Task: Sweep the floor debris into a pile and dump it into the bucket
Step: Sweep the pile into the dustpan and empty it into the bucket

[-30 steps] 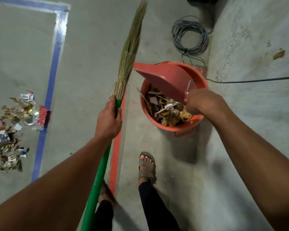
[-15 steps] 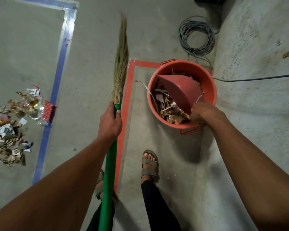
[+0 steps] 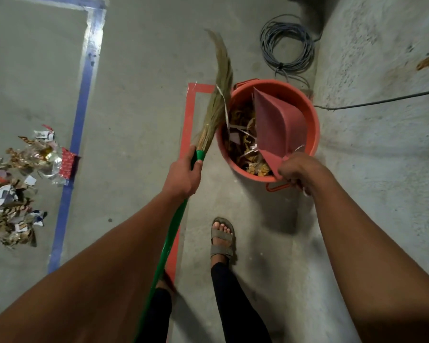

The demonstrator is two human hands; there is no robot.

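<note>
My left hand point(image 3: 183, 175) grips the broom point(image 3: 214, 112); my right hand point(image 3: 299, 170) holds the dustpan point(image 3: 280, 127) tipped inside the bucket point(image 3: 312, 125), centre frame.

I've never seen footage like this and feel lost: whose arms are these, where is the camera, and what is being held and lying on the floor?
There is no machine here. The camera sits on a person's head and looks down, so the two bare arms are that person's own. The left hand grips a grass broom with a green handle, its bristles pointing away. The right hand holds a red plastic dustpan tipped inside a round orange plastic bucket that already holds dry leaves and paper scraps. On the grey concrete floor, far left, lies a pile of torn paper, foil and leaves beside a blue tape line. A coil of grey cable lies beyond the bucket.
</note>
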